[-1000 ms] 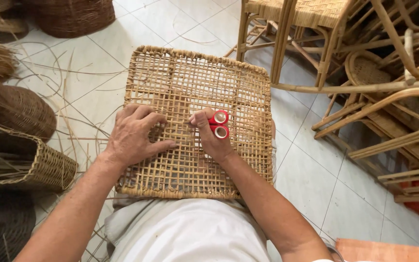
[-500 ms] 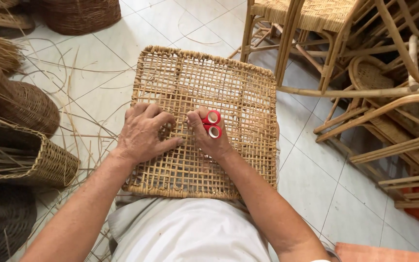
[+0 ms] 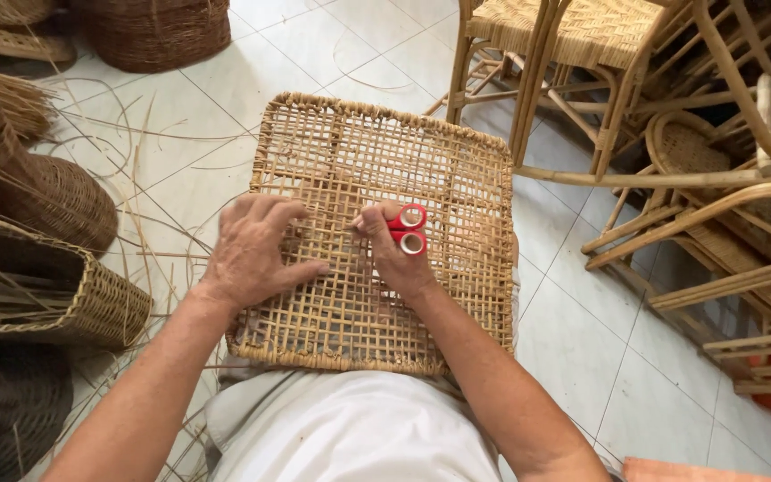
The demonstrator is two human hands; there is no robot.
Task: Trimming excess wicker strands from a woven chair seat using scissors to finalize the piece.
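At the far left, dark woven baskets (image 3: 42,201) stand on the tiled floor (image 3: 332,45), with a paler open basket (image 3: 91,299) nearer and loose cane strands (image 3: 158,214) strewn around them. The left hand (image 3: 252,254) lies flat on the woven cane panel (image 3: 443,170), fingers spread a little and holding nothing, thumb stretched toward the right hand. The panel rests on the person's lap, near the middle of the view, tilted slightly away, its near edge against the white shirt (image 3: 359,433).

The right hand (image 3: 394,250) is closed around a pair of red-handled scissors (image 3: 410,229), fingers through or over the loops, the fingertips pinched at a point on the weave just beside the left thumb. To the right, cane chairs (image 3: 582,54) and bent frames (image 3: 725,223) are stacked on the floor.

As a judgement, the panel looks largely woven: the open lattice runs edge to edge and the border is bound all round, so what remains appears to be trimming or tidying stray ends near the middle.

The scissor blades are hidden under the right hand, so whether they are open or what they cut cannot be told. The panel's near edge is partly covered by the arms, and the baskets and chairs are cut off by the frame.
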